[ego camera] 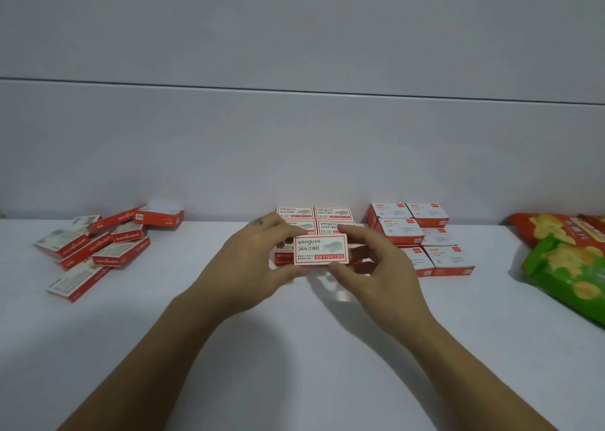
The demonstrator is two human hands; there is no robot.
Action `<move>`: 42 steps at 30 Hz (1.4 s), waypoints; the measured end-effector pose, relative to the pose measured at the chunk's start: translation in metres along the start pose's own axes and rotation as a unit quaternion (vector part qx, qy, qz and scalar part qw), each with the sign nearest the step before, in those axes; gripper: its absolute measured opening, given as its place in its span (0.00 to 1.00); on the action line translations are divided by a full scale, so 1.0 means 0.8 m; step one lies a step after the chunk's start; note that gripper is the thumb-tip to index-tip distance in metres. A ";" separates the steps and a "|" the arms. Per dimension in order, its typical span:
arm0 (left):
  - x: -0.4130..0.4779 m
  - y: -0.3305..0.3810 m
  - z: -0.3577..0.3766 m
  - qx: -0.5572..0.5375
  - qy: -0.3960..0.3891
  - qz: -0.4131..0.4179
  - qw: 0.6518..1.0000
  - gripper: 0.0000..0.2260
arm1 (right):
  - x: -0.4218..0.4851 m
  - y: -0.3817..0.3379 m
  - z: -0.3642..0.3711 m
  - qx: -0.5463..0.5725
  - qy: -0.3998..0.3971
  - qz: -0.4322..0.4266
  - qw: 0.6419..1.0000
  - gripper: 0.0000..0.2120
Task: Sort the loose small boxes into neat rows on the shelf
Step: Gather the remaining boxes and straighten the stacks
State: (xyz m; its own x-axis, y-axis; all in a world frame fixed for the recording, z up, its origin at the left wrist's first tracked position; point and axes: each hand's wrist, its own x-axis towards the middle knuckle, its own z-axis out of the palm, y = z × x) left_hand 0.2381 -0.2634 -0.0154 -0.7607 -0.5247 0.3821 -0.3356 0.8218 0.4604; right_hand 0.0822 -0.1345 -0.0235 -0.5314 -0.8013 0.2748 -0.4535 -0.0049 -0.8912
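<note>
Held box (320, 249): a small red-and-white staple box marked "wengu 24/6", label up and level, held just above the white shelf (294, 348), in front of the sorted rows at mid-shelf.
Left hand (258, 263): grips the box's left end, thumb under the near edge, fingers curled over the far edge.
Right hand (379, 267): pinches the box's right end, index finger (352, 230) along the far top edge, thumb (340, 271) at the near lower edge; the other fingers are loosely bent below.
Sorted rows (316, 218): same-label boxes lie flat, touching, in a two-wide grid against the back wall (294, 152); the front ones are partly hidden behind the hands and the held box.
Loose pile (95, 244): at the left, well apart from the grid, the same kind of boxes lie jumbled, overlapping, tilted at mixed angles.
Open box (163, 214): at the pile's back edge, red sides, white inside.
White-topped boxes (422, 237): right of the grid, in neat two-wide rows, red sides showing.
Snack bags (569, 260): at the far right, green and red-orange, lying overlapped.
</note>
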 end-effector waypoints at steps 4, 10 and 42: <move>-0.001 -0.004 -0.006 0.020 -0.029 -0.014 0.999 0.22 | 0.003 0.007 0.005 -0.099 -0.012 -0.098 0.990 0.21; -0.001 -0.010 -0.017 0.043 -0.115 -0.057 0.991 0.22 | 0.004 0.018 0.015 -0.209 -0.061 -0.130 0.967 0.15; -0.002 -0.012 -0.003 0.021 -0.114 -0.133 0.984 0.17 | 0.001 0.019 0.041 -0.336 -0.082 -0.081 0.935 0.14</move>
State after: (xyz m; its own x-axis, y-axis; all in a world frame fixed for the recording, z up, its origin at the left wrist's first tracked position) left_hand 0.2436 -0.2711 -0.0188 -0.7461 -0.6631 0.0601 -0.5591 0.6730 0.4842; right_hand 0.0980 -0.1550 -0.0489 -0.3252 -0.9037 0.2787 -0.8950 0.1989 -0.3993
